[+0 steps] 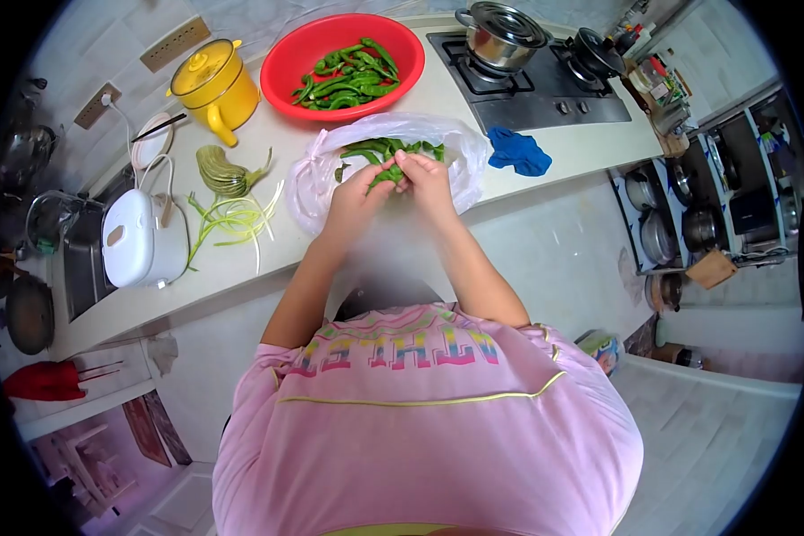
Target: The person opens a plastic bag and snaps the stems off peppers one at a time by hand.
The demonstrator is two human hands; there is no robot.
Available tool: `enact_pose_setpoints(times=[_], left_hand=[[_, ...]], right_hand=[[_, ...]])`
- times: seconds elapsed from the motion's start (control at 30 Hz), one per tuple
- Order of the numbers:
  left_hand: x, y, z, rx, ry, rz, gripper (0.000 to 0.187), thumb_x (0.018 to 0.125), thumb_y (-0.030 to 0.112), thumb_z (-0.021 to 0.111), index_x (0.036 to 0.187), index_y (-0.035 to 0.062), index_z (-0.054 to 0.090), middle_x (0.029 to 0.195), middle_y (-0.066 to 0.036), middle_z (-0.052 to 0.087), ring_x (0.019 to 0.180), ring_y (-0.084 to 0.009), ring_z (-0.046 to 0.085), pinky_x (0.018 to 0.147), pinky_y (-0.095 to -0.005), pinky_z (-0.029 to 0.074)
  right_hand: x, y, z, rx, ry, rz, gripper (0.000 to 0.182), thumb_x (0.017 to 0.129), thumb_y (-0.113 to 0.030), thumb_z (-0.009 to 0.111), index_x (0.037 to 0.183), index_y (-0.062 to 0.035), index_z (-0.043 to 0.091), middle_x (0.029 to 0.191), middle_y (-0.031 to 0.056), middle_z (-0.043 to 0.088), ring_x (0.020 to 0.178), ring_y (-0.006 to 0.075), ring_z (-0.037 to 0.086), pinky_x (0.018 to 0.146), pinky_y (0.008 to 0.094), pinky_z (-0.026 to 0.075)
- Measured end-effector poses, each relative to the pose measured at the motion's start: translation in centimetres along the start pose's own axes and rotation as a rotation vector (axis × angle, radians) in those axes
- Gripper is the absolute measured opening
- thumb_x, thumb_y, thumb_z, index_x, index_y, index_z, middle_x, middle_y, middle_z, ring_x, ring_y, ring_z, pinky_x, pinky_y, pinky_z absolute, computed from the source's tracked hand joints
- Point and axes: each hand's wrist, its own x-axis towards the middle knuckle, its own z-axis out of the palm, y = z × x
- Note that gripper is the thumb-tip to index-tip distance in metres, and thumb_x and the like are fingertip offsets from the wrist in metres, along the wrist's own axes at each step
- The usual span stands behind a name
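Under and around the 2 hands stretches the pale countertop (107, 317). Nearer the body than the hands is the pink shirt (420, 438); its rainbow letters, upside down in this view, seem to read "ATHLET", though the ends curve away and cannot be read surely. Off to the right of the right hand sits the gas stove (536, 110); labels on the bottles beyond it are too small to make out. Straight ahead of both hands, past the bag, the red basin (348, 113) holds a heap of green peppers (353, 80). The clear plastic bag (317, 192) lies open around the hands, with more peppers just beyond the fingertips. Well to the left of the left hand stands a white appliance (138, 241); ahead and left of that hand, a yellow pot (228, 89). Between the appliance and the left hand lie a striped gourd (228, 174) and some pale green strips (232, 223). A crumpled blue cloth (518, 152) rests near the right hand, on its right.

The left hand (364, 192) is mostly closed, its fingers curled about 1 green pepper (387, 176). The right hand (422, 180) pinches at the same pepper, thumb against bent fingers, neither hand spread. That pepper lies between the 2 hands, touching both, over the bag's mouth.
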Motion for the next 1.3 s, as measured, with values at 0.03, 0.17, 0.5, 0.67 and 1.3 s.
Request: enact_pose_setpoints(times=[0.03,0.17,0.5,0.67,1.3], left_hand=[[0.0,-0.4,0.0,0.056,0.01,0.046,0.028,0.085,0.011,0.054,0.112,0.0023,0.054,0.085,-0.008,0.058,0.076,-0.0136,0.056,0.066,-0.0245,0.044],[-0.1,-2.2,-0.5,0.166,0.02,0.14,0.03,0.082,0.009,0.056,0.111,0.0022,0.055,0.088,-0.012,0.059,0.078,-0.0215,0.058,0.07,-0.0274,0.044],[0.3,-4.2,-0.6,-0.041,0.076,0.251,0.018,0.077,0.003,0.059,0.095,0.0037,0.06,0.089,-0.008,0.058,0.091,-0.0215,0.054,0.079,-0.0282,0.041],[0.4,-3.2,-0.4,-0.507,0.115,0.175,0.023,0.075,-0.007,0.057,0.097,0.0023,0.06,0.1,-0.008,0.056,0.096,-0.0192,0.052,0.087,-0.0294,0.04],[-3.6,-1.1,-5.7,-1.093,0.009,-0.461,0.038,0.086,0.008,0.049,0.122,-0.002,0.042,0.115,-0.014,0.052,0.108,-0.0236,0.052,0.093,-0.0323,0.042]], right_hand=[[0.2,0.3,0.0,0.047,0.001,0.029,0.022,0.085,-0.02,0.057,0.076,-0.0006,0.064,0.062,-0.0005,0.054,0.052,0.005,0.043,0.049,0.0184,0.036],[0.8,1.5,0.1,0.327,0.015,0.201,0.019,0.084,-0.017,0.057,0.074,-0.0012,0.062,0.063,0.0007,0.054,0.051,0.0067,0.043,0.047,0.0198,0.036],[1.3,1.8,-1.1,0.648,0.034,0.32,0.018,0.088,-0.021,0.053,0.08,-0.0052,0.054,0.068,0.0017,0.052,0.055,0.0084,0.044,0.051,0.0204,0.037],[0.2,-1.8,-2.0,0.332,0.032,0.094,0.021,0.089,-0.024,0.05,0.082,-0.005,0.055,0.073,0.0042,0.055,0.058,0.0081,0.048,0.055,0.0212,0.043],[-10.2,22.6,-13.6,-0.506,0.016,0.693,0.02,0.081,-0.017,0.055,0.093,-0.0019,0.061,0.079,0.005,0.061,0.067,0.0143,0.055,0.06,0.028,0.045]])
